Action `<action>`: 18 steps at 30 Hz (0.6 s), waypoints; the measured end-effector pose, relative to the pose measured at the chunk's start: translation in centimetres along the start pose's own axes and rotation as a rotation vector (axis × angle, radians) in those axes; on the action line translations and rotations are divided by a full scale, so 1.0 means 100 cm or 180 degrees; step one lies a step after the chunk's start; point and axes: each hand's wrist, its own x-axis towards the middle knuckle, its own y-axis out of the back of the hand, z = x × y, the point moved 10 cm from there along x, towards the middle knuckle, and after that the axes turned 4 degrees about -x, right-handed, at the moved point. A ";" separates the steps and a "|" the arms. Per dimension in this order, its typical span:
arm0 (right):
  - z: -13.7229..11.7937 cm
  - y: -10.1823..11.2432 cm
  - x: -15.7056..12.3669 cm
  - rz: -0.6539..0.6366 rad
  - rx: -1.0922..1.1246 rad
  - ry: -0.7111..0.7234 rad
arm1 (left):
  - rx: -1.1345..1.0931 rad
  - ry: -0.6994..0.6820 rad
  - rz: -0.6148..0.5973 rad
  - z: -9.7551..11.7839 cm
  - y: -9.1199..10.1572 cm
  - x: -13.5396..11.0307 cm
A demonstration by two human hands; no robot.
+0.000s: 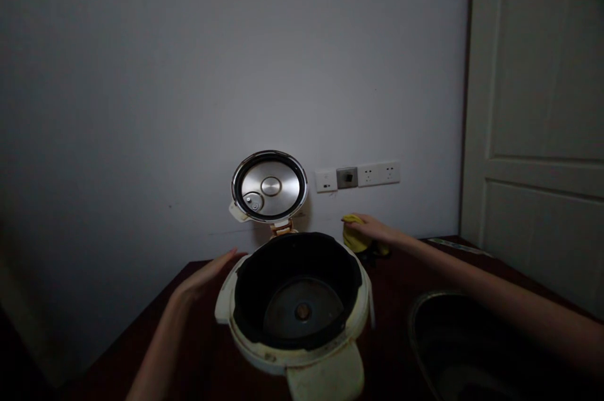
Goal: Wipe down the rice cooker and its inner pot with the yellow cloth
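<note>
A white electric pressure cooker (325,376) stands in front of me with its lid (278,174) raised on the hinge. Its dark inside is bare, with a round knob-like centre (302,311) at the bottom. My left hand (205,275) is beside the cooker's left rim, fingers stretched out and holding nothing; whether the fingertips touch the cooker I cannot tell. Past the cooker's right side, my right hand (372,228) grips a yellow cloth (355,238) that hangs down from the fingers.
A dark inner pot (415,332) rests on the dark red table (391,288) at the right, under my right forearm. Behind the table rises a grey wall (189,73) with a row of sockets (368,175). A panelled door (542,105) is at the far right.
</note>
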 end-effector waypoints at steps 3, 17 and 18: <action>0.000 -0.022 0.002 0.0012 0.0254 -0.0013 | -0.0002 0.0069 0.0064 -0.011 -0.012 0.006; -0.024 -0.081 -0.021 -0.0397 0.1936 -0.0163 | -0.1198 -0.0718 0.0463 -0.011 -0.021 -0.006; -0.025 -0.080 -0.021 -0.0367 0.1680 -0.0066 | -0.1215 -0.0731 0.0478 -0.012 -0.021 -0.006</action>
